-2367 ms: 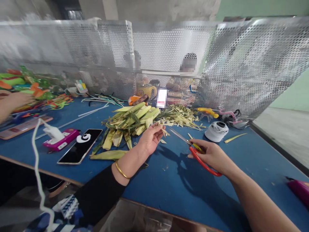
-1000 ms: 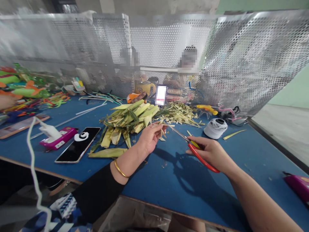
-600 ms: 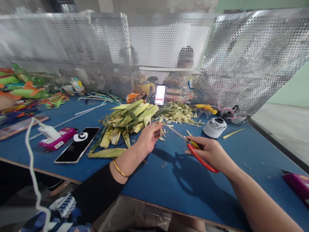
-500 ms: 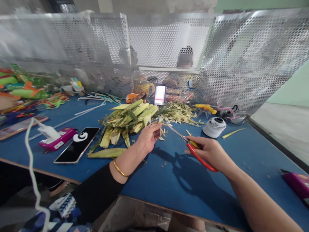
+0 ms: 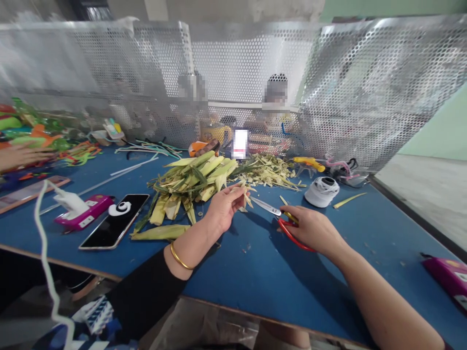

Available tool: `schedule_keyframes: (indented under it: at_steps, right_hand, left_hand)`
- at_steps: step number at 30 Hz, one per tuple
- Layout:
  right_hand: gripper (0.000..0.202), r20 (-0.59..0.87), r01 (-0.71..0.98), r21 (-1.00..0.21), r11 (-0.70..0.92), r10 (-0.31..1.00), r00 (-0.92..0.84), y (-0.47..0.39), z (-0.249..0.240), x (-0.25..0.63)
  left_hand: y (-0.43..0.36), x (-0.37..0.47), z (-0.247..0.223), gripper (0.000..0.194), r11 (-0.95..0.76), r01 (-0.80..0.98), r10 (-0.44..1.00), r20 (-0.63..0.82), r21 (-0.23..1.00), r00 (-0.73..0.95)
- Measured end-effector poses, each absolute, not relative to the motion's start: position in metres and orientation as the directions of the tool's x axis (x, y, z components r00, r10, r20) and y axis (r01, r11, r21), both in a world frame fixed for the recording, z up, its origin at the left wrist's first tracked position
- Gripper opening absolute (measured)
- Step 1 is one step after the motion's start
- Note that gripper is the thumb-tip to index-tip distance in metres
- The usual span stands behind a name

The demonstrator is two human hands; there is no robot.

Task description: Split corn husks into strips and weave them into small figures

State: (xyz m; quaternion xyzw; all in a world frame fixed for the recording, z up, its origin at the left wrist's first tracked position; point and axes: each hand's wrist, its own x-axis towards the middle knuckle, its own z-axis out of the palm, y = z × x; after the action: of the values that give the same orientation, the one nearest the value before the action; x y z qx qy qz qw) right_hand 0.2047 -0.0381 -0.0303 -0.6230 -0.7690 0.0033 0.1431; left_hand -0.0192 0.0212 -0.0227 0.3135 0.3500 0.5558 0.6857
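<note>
Pale strips of corn husk (image 5: 246,196) are pinched between the fingertips of my left hand (image 5: 226,206), which is closed over the middle of the blue table. My right hand (image 5: 310,226) grips scissors (image 5: 268,206) with red and yellow handles. Their blades point left, with the tips close to the husk strips; whether they touch I cannot tell. Behind my left hand lies a heap of whole corn husks (image 5: 197,177). Cut husk scraps (image 5: 272,170) are piled beyond both hands. One single husk (image 5: 160,232) rests by my left forearm.
A white spool (image 5: 321,192) stands to the right. On the left are a black phone (image 5: 120,228) and a purple power strip (image 5: 85,212) with a white cord. A perforated metal screen (image 5: 251,63) closes the back. Another person's hand (image 5: 22,156) is at far left.
The scissors have turned, so their blades now show broader and flatter. More of the husk strips shows at my left fingertips. The other person's hand at far left reaches further into view.
</note>
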Motion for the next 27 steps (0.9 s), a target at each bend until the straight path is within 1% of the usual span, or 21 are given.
schedule_keyframes:
  at_steps: [2,4,6,8,9,10,11,12,13,14,15,16,18,21,23,27]
  right_hand:
    - [0.037,0.181,0.962,-0.116,0.246,0.958,-0.223,-0.039,-0.032,0.204]
    - [0.037,0.157,0.960,-0.078,0.270,0.954,-0.255,-0.040,-0.032,0.203]
    - [0.036,0.149,0.957,-0.063,0.284,0.950,-0.273,-0.042,-0.030,0.204]
    - [0.033,0.200,0.955,-0.083,0.286,0.943,-0.265,-0.042,-0.028,0.204]
    - [0.032,0.256,0.952,-0.127,0.279,0.936,-0.241,-0.041,-0.028,0.202]
    - [0.033,0.320,0.939,-0.206,0.276,0.926,-0.202,-0.039,-0.027,0.200]
    - [0.034,0.379,0.905,-0.322,0.279,0.914,-0.147,-0.037,-0.027,0.197]
    - [0.035,0.411,0.838,-0.465,0.285,0.908,-0.081,-0.034,-0.028,0.193]
    - [0.039,0.406,0.734,-0.614,0.292,0.914,-0.024,-0.032,-0.028,0.187]
    - [0.043,0.365,0.602,-0.746,0.286,0.931,0.011,-0.029,-0.028,0.181]
    - [0.047,0.299,0.467,-0.845,0.260,0.954,0.009,-0.027,-0.028,0.174]
    - [0.048,0.235,0.352,-0.908,0.227,0.972,-0.020,-0.026,-0.027,0.168]
    - [0.042,0.161,0.200,-0.965,0.171,0.985,-0.067,-0.024,-0.024,0.156]
    - [0.035,0.156,0.102,-0.982,0.157,0.988,-0.016,-0.022,-0.018,0.146]
    - [0.034,0.177,0.103,-0.979,0.174,0.984,0.019,-0.021,-0.017,0.144]
    - [0.028,0.235,0.192,-0.956,0.221,0.971,0.054,-0.020,-0.021,0.145]
  left_hand:
    - [0.018,-0.018,-0.020,0.018,0.186,-0.546,0.981,-0.124,0.817,0.148]
    - [0.016,-0.017,-0.019,0.021,0.182,-0.537,0.981,-0.113,0.824,0.158]
    - [0.014,-0.015,-0.019,0.024,0.167,-0.504,0.983,-0.105,0.848,0.150]
    - [0.012,-0.014,-0.020,0.025,0.154,-0.455,0.985,-0.102,0.877,0.137]
    - [0.010,-0.013,-0.021,0.025,0.152,-0.436,0.985,-0.102,0.887,0.136]
    - [0.009,-0.011,-0.021,0.025,0.157,-0.426,0.984,-0.105,0.891,0.144]
    - [0.007,-0.010,-0.021,0.026,0.171,-0.426,0.981,-0.112,0.888,0.161]
    - [0.005,-0.009,-0.022,0.027,0.191,-0.430,0.975,-0.119,0.882,0.188]
    - [0.004,-0.007,-0.022,0.029,0.212,-0.434,0.967,-0.125,0.876,0.220]
    - [0.003,-0.006,-0.022,0.031,0.230,-0.435,0.959,-0.127,0.871,0.253]
    - [0.002,-0.005,-0.023,0.033,0.245,-0.431,0.949,-0.125,0.869,0.288]
    - [0.001,-0.005,-0.024,0.035,0.256,-0.423,0.940,-0.120,0.869,0.320]
    - [0.001,-0.005,-0.026,0.035,0.268,-0.405,0.925,-0.117,0.874,0.361]
    - [0.001,-0.006,-0.027,0.035,0.280,-0.378,0.921,-0.136,0.883,0.364]
    - [0.001,-0.007,-0.027,0.037,0.280,-0.366,0.922,-0.142,0.888,0.361]
    - [-0.001,-0.007,-0.026,0.038,0.218,-0.310,0.922,-0.091,0.925,0.377]
